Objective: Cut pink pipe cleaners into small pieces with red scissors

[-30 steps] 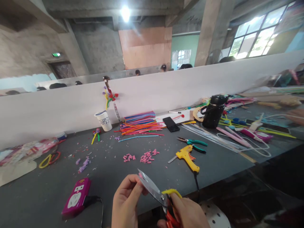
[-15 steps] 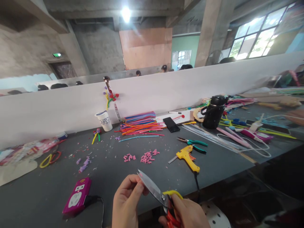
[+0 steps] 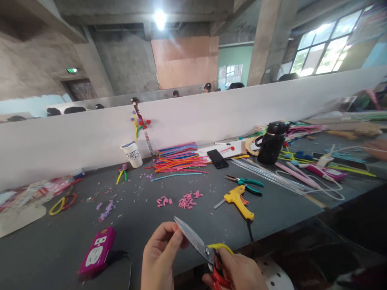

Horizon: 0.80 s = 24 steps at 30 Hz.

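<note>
Gripping a pair of steel scissors with red and yellow handles [image 3: 193, 238], the right hand [image 3: 237, 268] is curled around the loops near the front edge of the dark grey tabletop [image 3: 133, 217]. The blades slant up and leftward, their tips beside the left hand [image 3: 163, 249]. That hand has its thumb and forefinger pinched together and its other fingers bent; whether anything sits between them is hidden, so I cannot tell.

Beyond the hands, short fuzzy pink pieces [image 3: 187, 200] lie on the table in two loose clusters. Right of them rests a yellow glue gun [image 3: 237, 199], with green-handled pliers [image 3: 250, 182] just behind it. Farther back are a stack of multicoloured fuzzy stems [image 3: 179, 161] and a black smartphone [image 3: 217, 158]. A magenta box with white markings [image 3: 98, 249] lies to the left, near a scatter of purple bits [image 3: 107, 211].
</note>
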Each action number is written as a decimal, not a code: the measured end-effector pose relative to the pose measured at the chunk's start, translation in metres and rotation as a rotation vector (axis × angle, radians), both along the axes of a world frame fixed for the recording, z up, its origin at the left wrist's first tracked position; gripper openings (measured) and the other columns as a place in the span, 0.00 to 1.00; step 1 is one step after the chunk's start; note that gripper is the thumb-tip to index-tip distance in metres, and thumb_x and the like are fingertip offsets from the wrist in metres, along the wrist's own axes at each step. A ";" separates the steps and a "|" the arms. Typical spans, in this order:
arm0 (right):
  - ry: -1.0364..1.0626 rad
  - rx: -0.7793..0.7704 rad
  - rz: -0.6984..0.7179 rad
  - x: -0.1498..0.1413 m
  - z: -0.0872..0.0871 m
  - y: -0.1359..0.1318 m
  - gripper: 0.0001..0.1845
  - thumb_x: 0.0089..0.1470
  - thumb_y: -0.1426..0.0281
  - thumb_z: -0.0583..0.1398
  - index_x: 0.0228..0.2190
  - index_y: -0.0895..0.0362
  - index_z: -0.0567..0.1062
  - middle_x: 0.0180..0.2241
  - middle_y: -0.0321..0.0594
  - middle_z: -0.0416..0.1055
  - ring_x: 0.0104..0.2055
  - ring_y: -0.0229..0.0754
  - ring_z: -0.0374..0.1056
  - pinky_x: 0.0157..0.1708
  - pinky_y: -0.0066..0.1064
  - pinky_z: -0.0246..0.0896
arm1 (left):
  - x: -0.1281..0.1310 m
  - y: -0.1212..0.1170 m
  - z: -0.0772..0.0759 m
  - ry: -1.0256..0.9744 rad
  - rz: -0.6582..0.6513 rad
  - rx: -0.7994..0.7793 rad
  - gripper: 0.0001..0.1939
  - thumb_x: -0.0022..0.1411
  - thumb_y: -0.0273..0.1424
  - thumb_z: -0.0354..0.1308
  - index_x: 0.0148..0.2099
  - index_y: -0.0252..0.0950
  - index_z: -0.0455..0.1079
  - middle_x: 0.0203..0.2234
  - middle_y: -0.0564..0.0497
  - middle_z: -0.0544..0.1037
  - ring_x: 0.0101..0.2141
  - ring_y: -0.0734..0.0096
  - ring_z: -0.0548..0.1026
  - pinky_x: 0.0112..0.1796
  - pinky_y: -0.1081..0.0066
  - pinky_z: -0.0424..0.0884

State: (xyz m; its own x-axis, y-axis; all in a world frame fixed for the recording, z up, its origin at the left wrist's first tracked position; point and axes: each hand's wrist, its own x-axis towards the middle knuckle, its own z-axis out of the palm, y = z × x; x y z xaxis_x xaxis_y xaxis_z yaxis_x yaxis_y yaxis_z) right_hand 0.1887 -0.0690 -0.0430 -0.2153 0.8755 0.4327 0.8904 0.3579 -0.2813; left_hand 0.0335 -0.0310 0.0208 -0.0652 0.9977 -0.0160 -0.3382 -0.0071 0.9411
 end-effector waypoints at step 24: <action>-0.011 0.027 -0.004 0.000 -0.010 0.002 0.13 0.43 0.60 0.58 0.24 0.54 0.61 0.20 0.35 0.68 0.21 0.38 0.64 0.19 0.24 0.52 | 0.003 0.004 -0.006 -0.104 -0.064 -0.040 0.10 0.45 0.34 0.62 0.24 0.33 0.68 0.19 0.54 0.66 0.22 0.76 0.62 0.25 0.77 0.60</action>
